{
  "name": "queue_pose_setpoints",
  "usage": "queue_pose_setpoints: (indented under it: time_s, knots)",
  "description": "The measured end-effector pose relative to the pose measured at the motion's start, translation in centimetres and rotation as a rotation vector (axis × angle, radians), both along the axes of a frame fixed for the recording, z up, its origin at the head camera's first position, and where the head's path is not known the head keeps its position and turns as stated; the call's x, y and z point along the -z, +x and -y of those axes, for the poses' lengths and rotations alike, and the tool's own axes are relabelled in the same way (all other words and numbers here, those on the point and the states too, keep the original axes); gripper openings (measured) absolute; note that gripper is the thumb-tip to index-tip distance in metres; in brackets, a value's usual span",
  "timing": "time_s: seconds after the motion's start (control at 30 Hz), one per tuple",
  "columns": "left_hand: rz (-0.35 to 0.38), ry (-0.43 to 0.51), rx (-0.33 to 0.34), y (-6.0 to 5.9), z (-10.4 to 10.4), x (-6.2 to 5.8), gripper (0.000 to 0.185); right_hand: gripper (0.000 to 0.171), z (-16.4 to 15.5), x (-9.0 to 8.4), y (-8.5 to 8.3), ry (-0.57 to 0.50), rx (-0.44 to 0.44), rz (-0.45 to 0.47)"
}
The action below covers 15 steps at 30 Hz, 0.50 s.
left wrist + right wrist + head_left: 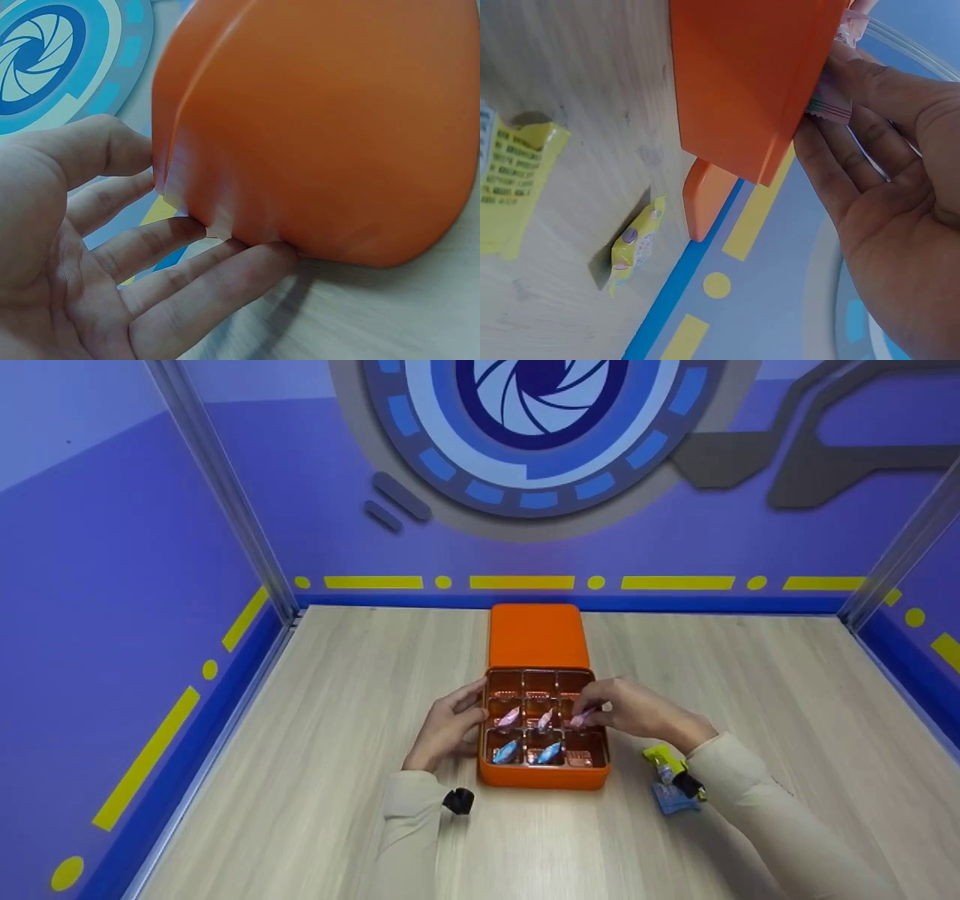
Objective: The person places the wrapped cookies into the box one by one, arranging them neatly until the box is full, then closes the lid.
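An orange tin box [544, 778] holds a clear divided tray, with pink-wrapped candies [508, 718] in the middle row and blue-wrapped candies [550, 753] in the front row. At the box's left side, my left hand [448, 727] touches the wall with fairly straight fingers [154, 251]; its thumb lies near the rim. Over the middle row's right compartment, my right hand [630, 707] pinches another pink-wrapped candy [580, 720] between thumb and fingers. In the right wrist view, this candy's striped wrapper end [829, 105] sticks out under the thumb; the rest is mostly hidden.
The orange lid [538, 634] lies behind the box. Yellow-wrapped candies [660, 756] and a blue wrapped piece [675, 799] lie on the wooden table [315, 810], right of the box and partly under the right wrist. Blue panels [247, 510] enclose the table's back and sides.
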<state>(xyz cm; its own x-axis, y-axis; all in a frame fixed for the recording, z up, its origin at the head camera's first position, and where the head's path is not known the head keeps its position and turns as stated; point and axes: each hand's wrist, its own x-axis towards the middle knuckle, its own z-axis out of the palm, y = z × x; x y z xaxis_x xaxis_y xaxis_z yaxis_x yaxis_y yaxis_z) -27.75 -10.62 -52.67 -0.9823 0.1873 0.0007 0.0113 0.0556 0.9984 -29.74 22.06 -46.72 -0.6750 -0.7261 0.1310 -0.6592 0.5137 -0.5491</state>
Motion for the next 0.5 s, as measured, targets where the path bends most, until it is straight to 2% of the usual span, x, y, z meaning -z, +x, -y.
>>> queue_pose_setpoints:
  time_s: [0.5]
  knots:
    - [0.031,0.032,0.003,0.11,0.04,0.0,0.061,0.018,0.13,0.6,0.06,0.024,0.002,-0.023]
